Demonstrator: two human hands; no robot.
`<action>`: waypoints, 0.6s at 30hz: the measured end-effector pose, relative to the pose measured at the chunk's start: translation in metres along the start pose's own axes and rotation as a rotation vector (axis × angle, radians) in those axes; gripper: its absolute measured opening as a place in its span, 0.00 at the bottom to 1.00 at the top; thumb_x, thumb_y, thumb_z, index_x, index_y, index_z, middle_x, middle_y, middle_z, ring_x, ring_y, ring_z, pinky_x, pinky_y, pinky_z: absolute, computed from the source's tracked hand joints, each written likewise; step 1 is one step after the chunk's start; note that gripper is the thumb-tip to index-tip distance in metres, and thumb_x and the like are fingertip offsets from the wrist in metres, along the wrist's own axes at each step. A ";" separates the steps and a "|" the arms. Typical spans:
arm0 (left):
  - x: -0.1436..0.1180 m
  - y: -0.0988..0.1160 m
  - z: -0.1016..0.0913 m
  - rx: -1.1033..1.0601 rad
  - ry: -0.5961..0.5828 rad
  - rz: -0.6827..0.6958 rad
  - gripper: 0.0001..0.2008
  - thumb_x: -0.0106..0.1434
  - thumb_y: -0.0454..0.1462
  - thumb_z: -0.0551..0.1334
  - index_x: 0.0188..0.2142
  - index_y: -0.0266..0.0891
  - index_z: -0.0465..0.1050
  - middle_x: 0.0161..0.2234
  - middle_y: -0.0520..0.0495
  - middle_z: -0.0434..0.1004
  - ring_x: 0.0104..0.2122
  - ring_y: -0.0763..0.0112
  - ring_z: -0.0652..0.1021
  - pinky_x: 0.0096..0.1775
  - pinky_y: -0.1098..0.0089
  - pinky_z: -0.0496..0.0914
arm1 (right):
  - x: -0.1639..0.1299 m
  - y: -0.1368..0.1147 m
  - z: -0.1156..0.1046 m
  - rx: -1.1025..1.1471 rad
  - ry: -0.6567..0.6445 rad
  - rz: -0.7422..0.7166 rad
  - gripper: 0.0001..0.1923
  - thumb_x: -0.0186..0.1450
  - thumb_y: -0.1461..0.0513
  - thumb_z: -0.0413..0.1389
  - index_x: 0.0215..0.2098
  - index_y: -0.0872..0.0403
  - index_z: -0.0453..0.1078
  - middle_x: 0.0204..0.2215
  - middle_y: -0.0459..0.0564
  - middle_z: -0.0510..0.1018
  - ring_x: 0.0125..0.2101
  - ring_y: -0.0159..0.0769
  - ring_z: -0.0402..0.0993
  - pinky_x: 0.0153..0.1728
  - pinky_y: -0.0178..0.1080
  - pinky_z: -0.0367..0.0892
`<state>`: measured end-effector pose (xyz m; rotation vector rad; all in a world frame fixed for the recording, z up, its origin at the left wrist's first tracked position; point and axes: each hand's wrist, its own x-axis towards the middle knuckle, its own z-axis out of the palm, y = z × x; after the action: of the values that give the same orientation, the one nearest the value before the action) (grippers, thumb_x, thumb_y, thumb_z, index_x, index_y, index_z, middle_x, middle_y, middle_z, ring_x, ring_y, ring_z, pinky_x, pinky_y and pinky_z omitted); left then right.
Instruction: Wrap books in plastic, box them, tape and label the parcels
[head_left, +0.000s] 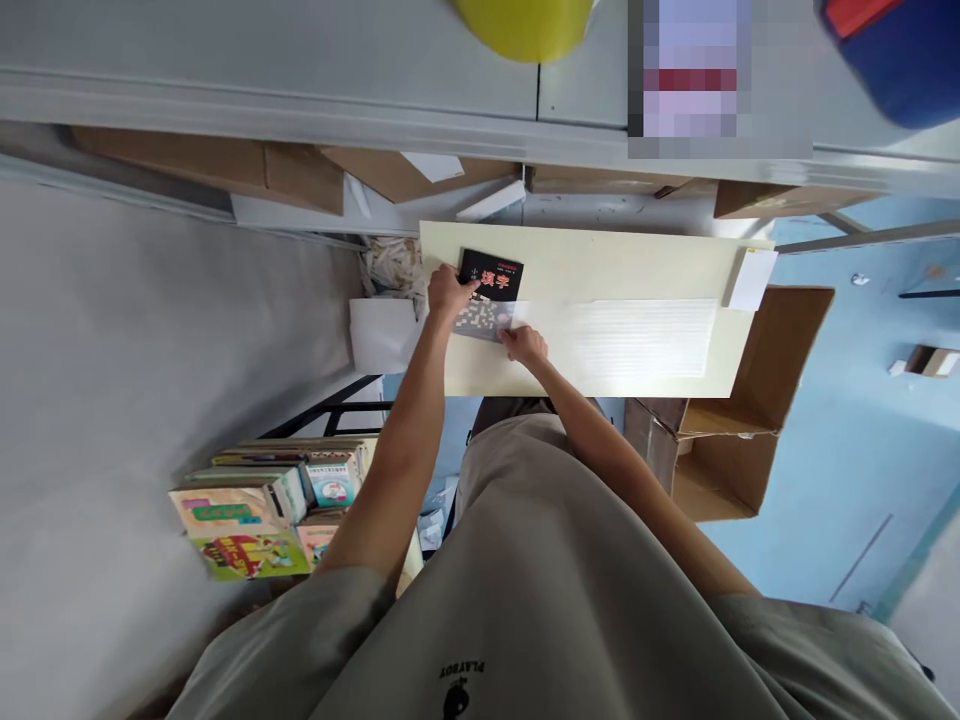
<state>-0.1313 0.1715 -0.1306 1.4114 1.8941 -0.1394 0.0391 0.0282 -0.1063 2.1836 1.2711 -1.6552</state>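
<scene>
A book with a black cover and red characters (491,275) lies on a cream-coloured board in front of me. Its lower half looks hazy, as if inside a clear plastic bag (480,320). My left hand (448,292) grips the book's left edge, thumb on top of the cover. At the lower right corner, my right hand (525,343) is closed, its fingertips pinching the bag's edge by the book. To the right lies a stack of whitish translucent plastic bags (652,338).
The cream board (570,260) is my work surface, with a small white box (752,279) at its right end. Stacks of books (255,505) stand at lower left. Open cardboard boxes (784,360) stand at right. A grey shelf (337,60) runs along the far side, a scrap-filled bin (394,267) at left.
</scene>
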 end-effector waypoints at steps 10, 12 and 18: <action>-0.063 0.038 -0.044 -0.225 0.244 0.467 0.13 0.78 0.45 0.76 0.49 0.43 0.78 0.51 0.43 0.86 0.60 0.51 0.86 0.73 0.48 0.75 | -0.001 0.024 0.001 0.166 -0.048 -0.109 0.28 0.87 0.43 0.56 0.35 0.48 0.77 0.40 0.52 0.94 0.53 0.46 0.91 0.60 0.43 0.81; -0.104 0.052 -0.054 -0.259 0.328 0.568 0.14 0.82 0.48 0.72 0.51 0.42 0.77 0.50 0.44 0.85 0.59 0.50 0.87 0.72 0.42 0.76 | 0.001 0.041 -0.009 0.323 -0.105 -0.186 0.23 0.87 0.46 0.58 0.38 0.49 0.78 0.42 0.51 0.94 0.52 0.43 0.90 0.59 0.42 0.81; -0.181 0.090 0.003 -0.628 0.294 0.529 0.29 0.77 0.66 0.71 0.52 0.44 0.76 0.48 0.48 0.83 0.57 0.55 0.89 0.63 0.51 0.83 | -0.021 0.148 -0.097 0.675 -0.008 -0.348 0.40 0.86 0.31 0.42 0.60 0.49 0.81 0.52 0.56 0.92 0.56 0.44 0.90 0.60 0.47 0.83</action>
<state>-0.0334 0.0642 0.0096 1.4622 1.5059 0.8808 0.2092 -0.0245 -0.1058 2.3676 1.2756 -2.5321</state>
